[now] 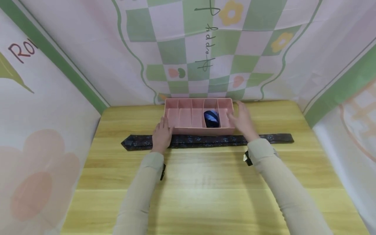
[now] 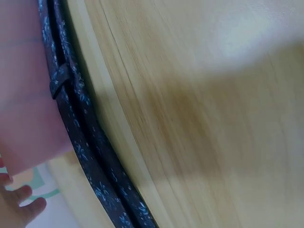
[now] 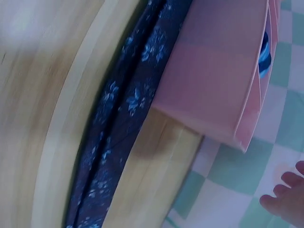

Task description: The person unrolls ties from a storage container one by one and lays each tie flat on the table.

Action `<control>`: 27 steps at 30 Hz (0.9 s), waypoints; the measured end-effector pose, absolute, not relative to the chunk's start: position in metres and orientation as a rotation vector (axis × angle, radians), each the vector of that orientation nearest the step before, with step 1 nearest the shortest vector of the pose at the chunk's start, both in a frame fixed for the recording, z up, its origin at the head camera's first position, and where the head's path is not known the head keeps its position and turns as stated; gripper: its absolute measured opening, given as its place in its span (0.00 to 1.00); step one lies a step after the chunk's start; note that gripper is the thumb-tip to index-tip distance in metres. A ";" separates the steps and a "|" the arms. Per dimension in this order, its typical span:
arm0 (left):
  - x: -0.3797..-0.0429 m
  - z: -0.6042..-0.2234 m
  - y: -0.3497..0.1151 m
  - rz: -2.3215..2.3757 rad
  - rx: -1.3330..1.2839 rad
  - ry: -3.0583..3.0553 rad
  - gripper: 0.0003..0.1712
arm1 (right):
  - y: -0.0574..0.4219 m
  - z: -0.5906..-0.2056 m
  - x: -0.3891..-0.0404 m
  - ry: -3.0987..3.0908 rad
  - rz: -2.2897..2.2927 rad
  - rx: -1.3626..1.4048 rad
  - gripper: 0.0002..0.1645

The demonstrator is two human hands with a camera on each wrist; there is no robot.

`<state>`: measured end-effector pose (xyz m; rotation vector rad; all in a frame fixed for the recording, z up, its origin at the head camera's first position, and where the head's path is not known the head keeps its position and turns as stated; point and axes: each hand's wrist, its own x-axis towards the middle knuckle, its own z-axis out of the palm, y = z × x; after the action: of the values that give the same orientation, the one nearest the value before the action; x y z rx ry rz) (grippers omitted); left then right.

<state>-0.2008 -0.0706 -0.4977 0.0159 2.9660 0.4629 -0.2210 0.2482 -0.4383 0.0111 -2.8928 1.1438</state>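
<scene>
Nearest the head camera are two beige sleeves (image 1: 138,195), running up from the bottom edge toward 12 o'clock over the wooden table (image 1: 205,182). Both forearms cross a dark patterned necktie (image 1: 205,140) that lies flat with its long axis from 9 to 3 o'clock, pointed end at 9.

The left hand (image 1: 162,134) rests over the tie, fingers straight and together, tips touching the near left corner of the pink divided box (image 1: 194,130). It grips nothing that I can see; the left wrist view shows only a few relaxed fingertips (image 2: 21,204) at its lower left edge, beside the box wall and the tie.

The right hand (image 1: 242,120) is spread and relaxed at the box's right end, fingers extended toward 11 o'clock along the end wall. Whether the palm touches the wall cannot be told. In the right wrist view its fingertips (image 3: 287,190) hang apart from the box corner, holding nothing.

The box sits just beyond the tie at 12 o'clock from both wrists, its long axis parallel to the tie, its near wall touching or just beside the tie's far edge. A rolled blue tie (image 1: 211,118) stands in the fourth compartment from the left; the other compartments look bare. The two hands bracket the box about evenly, the left closer to its wall.
</scene>
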 end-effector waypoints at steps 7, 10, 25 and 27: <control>-0.200 -0.498 -0.067 0.403 -0.003 2.987 0.36 | 0.230 -0.448 -0.226 -3.011 1.062 0.215 0.43; -0.200 -0.499 -0.067 0.425 -0.017 2.974 0.36 | 0.225 -0.453 -0.229 -3.035 1.026 0.293 0.43; -0.202 -0.502 -0.067 0.466 -0.016 2.911 0.35 | 0.207 -0.468 -0.238 -3.159 0.735 0.331 0.44; -0.202 -0.504 -0.068 0.467 -0.014 2.913 0.35 | 0.207 -0.470 -0.239 -3.178 0.720 0.323 0.43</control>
<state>-0.2023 -0.0677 -0.5037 -0.0143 2.9132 0.4670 -0.2392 0.2069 -0.4697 0.3232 -3.1783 0.7195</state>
